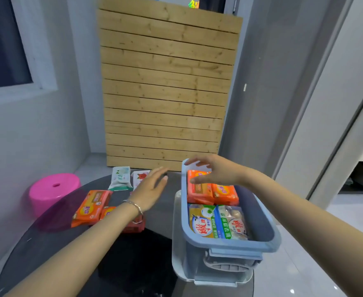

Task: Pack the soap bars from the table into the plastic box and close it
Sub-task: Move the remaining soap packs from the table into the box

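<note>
Right hand [215, 172] hovers over far end of plastic box [262, 224], fingers [194, 162] spread, holding nothing, just above orange soap bars [212, 190] inside. Left hand [151, 189] open flat, empty, over counter [133, 264] near loose orange bars [91, 207]. Box also holds two bars with red Chinese lettering on wrappers; unreadable. Box lidless, blue rim.

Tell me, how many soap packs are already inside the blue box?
4 show in the plastic box: two orange packs at the far end under the right hand, and a yellow pack and a green-and-white pack nearer. More may lie beneath.
</note>
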Available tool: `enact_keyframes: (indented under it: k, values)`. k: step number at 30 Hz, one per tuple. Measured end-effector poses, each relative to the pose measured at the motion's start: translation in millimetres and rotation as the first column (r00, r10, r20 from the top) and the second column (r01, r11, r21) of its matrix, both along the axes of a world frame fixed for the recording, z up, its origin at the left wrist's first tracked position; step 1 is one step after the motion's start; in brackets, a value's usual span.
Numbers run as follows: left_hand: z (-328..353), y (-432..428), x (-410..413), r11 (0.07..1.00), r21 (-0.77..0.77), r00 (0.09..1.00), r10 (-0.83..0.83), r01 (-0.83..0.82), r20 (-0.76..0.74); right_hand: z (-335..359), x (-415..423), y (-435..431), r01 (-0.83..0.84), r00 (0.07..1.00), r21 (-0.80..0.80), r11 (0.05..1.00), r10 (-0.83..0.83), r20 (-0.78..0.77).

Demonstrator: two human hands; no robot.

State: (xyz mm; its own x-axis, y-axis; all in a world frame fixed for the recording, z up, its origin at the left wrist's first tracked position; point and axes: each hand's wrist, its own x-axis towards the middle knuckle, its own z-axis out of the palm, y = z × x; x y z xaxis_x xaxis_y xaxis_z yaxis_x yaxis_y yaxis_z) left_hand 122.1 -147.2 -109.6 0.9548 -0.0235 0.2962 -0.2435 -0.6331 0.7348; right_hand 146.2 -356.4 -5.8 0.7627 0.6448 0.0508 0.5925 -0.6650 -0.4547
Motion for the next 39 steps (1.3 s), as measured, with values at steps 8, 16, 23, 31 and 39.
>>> enact_keyframes:
  k: [8,16,23,31,39]
  values:
    - [-47,131,-27,0.869,0.241,0.835,0.487,-0.433,-0.255,-44,-17,129,-0.071,0.981,-0.173,0.982,0.037,-0.188]
    - [-84,169,-35,0.811,0.37,0.714,0.578,-0.453,-0.394,-123,-13,187,0.063,0.931,-0.495,0.867,-0.23,-0.285]
    - [-78,168,-43,0.857,0.111,0.748,0.497,-0.504,-0.439,-145,-23,183,0.173,0.946,-0.388,0.905,-0.262,-0.189]
    - [-77,184,-70,0.883,-0.101,0.711,0.297,-0.458,-0.638,-137,-36,189,0.155,0.935,-0.432,0.889,-0.273,-0.226]
    - [-56,166,-102,0.769,-0.422,0.783,0.158,-0.48,-0.602,-121,-55,198,0.282,0.814,-0.095,0.955,-0.29,-0.503]
